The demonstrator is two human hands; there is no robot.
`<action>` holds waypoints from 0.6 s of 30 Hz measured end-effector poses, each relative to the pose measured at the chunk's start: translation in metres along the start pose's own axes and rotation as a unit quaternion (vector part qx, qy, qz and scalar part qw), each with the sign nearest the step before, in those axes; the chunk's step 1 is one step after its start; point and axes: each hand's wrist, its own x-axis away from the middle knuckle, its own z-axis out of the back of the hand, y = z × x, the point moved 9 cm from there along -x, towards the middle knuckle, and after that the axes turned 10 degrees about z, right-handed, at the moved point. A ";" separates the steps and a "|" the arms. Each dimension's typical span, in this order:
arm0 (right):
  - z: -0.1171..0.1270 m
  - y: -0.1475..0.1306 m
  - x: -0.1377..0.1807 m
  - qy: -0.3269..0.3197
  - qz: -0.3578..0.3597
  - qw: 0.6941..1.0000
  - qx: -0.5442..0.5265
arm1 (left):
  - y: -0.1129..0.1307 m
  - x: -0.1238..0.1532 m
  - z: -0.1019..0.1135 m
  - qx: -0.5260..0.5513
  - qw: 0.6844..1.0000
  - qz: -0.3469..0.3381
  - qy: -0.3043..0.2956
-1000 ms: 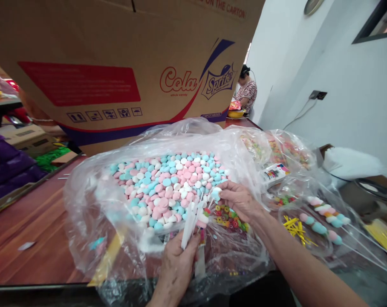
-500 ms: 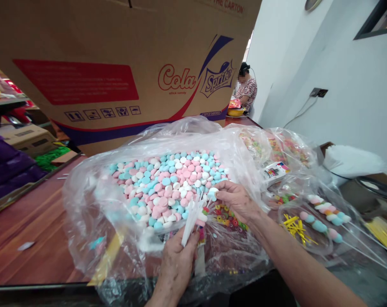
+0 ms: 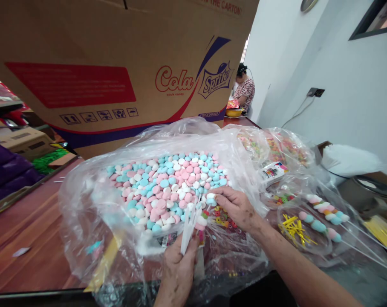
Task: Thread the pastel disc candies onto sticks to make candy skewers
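My left hand (image 3: 178, 263) is closed around a bunch of thin white sticks (image 3: 187, 226) pointing up. Pink, white and green candies (image 3: 200, 221) sit just beside the sticks, threaded on or behind them; I cannot tell which. With thumb and forefinger, my right hand (image 3: 240, 208) pinches a blue-and-white marshmallow candy (image 3: 210, 199) near the stick tips. Beyond both hands lies a large pile of pink, blue and white marshmallow candies (image 3: 168, 183) in an opened clear plastic bag (image 3: 88, 187). Partly hidden under my right hand are colourful ring gummies (image 3: 223, 218).
Behind the bag stands a big cardboard carton (image 3: 97, 38). To the right lie finished candy skewers (image 3: 327, 209), yellow twist ties (image 3: 292, 228) and bagged gummies (image 3: 273, 145). A person (image 3: 244, 88) sits at the table's far end. The wooden table (image 3: 30, 221) shows at left.
My right hand has lowered slightly with the candy, which now shows both blue and white. The sticks in my left hand stand a bit more upright. The view has shifted slightly.
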 end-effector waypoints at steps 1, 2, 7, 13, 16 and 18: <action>0.002 0.000 0.000 0.019 -0.005 1.000 -0.015 | -0.002 -0.001 0.001 0.008 1.000 0.000 0.005; 0.003 0.001 0.000 0.038 -0.014 0.998 -0.040 | -0.003 -0.001 0.002 0.017 1.000 0.001 0.012; 0.000 0.011 0.002 0.068 -0.030 0.996 -0.041 | -0.002 -0.002 0.004 0.006 1.000 -0.003 0.018; -0.004 0.012 0.005 0.035 -0.002 0.999 0.021 | -0.005 -0.002 0.006 -0.002 1.000 0.012 0.013; -0.007 0.012 0.007 0.031 0.005 0.999 0.025 | -0.010 -0.003 0.004 0.013 0.999 0.026 0.013; -0.010 0.007 0.008 0.030 0.020 0.999 0.038 | -0.012 -0.003 0.003 0.033 0.999 0.032 0.017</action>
